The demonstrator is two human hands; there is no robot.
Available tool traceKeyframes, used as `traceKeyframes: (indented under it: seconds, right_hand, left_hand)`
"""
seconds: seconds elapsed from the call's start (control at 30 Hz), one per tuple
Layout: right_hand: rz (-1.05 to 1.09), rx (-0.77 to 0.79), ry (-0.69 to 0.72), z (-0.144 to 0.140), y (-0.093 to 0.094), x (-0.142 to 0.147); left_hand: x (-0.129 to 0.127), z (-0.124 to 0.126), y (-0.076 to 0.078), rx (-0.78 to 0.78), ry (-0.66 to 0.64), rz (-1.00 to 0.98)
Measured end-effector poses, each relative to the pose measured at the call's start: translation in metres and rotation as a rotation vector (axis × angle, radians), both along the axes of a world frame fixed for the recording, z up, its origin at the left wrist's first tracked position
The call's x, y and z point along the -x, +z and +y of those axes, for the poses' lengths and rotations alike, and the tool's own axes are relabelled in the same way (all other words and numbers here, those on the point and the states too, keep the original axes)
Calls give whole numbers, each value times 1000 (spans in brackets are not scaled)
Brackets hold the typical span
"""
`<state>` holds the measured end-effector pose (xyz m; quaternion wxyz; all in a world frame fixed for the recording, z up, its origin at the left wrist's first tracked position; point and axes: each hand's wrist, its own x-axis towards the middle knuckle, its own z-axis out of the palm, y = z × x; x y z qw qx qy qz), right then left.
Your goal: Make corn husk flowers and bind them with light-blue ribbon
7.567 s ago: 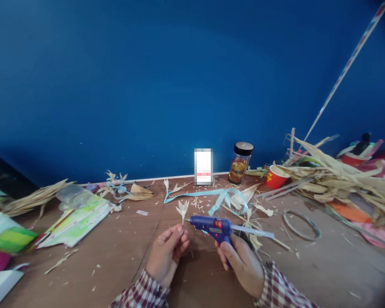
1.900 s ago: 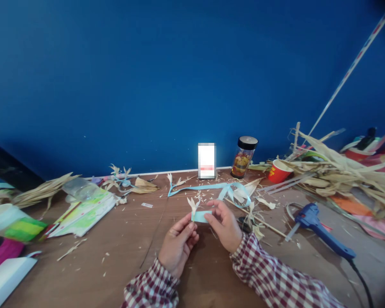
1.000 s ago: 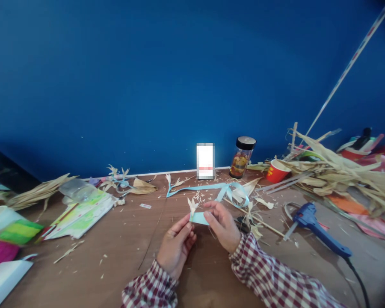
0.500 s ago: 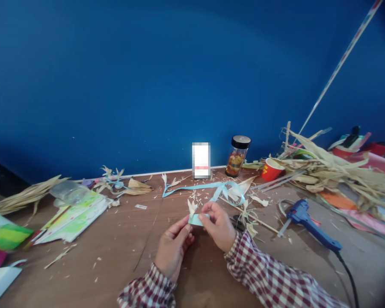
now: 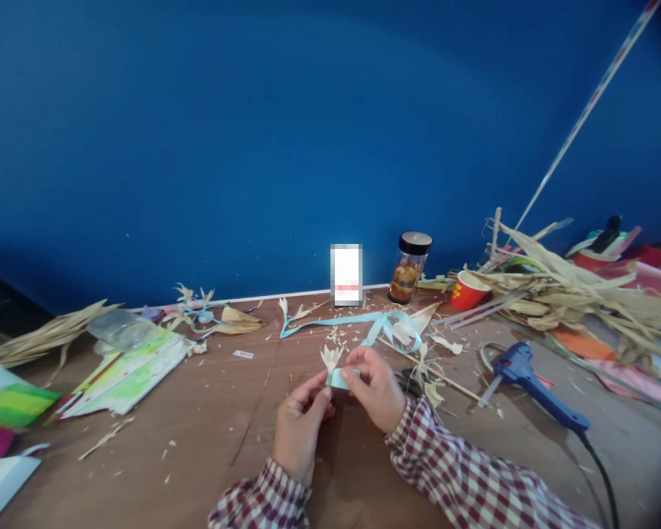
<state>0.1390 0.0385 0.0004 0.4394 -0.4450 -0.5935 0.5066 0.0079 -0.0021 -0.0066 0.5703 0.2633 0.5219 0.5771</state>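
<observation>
My left hand (image 5: 300, 422) pinches the stem of a small cream husk flower (image 5: 330, 358) and holds it upright above the wooden table (image 5: 209, 433). My right hand (image 5: 375, 386) grips a short piece of light blue ribbon (image 5: 341, 378) and presses it against the flower's base. Both hands meet at the flower, just in front of me. A blue glue gun (image 5: 534, 386) lies on the table to the right, out of both hands, its black cord trailing toward me.
A long blue ribbon (image 5: 363, 327) and husk scraps lie beyond the hands. At the back stand a dark-lidded jar (image 5: 410, 268) and a red paper cup (image 5: 467, 290). A pile of dried husks (image 5: 573, 297) fills the right side. Colourful paper sheets (image 5: 126, 367) lie at the left.
My right hand earlier held the glue gun at the flower; the gun now lies on the table. That hand has taken the ribbon piece and wound it closer around the flower's base.
</observation>
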Motion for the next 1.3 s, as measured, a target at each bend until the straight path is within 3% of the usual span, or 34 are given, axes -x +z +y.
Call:
traceKeyframes:
  seconds: [0.3,0.4,0.57,0.73,0.83,1.0,1.13,1.3]
  right_hand:
    - [3,-16,-6,-2,9,-1]
    - [127,99,30,1,10,-3]
    - [352,417,6,14,15,-9]
    - [521,567,190,20,15,-16]
    - [539,629,272,19,13,-17]
    - [461,538,259,9,10,-7]
    - [392,437,178,-3,5,7]
    - [405,435,163,-7,2,11]
  left_hand:
    - [-2,-1,2,-96,-18,94]
    - [0,-2,3,-114,-24,138]
    - [7,0,10,-146,-24,172]
    - [9,1,15,-90,-116,67]
    - [9,2,14,-69,-79,1]
    - [12,4,14,-50,32,104]
    - [13,2,13,-95,26,165]
    - [7,-1,11,-73,18,50]
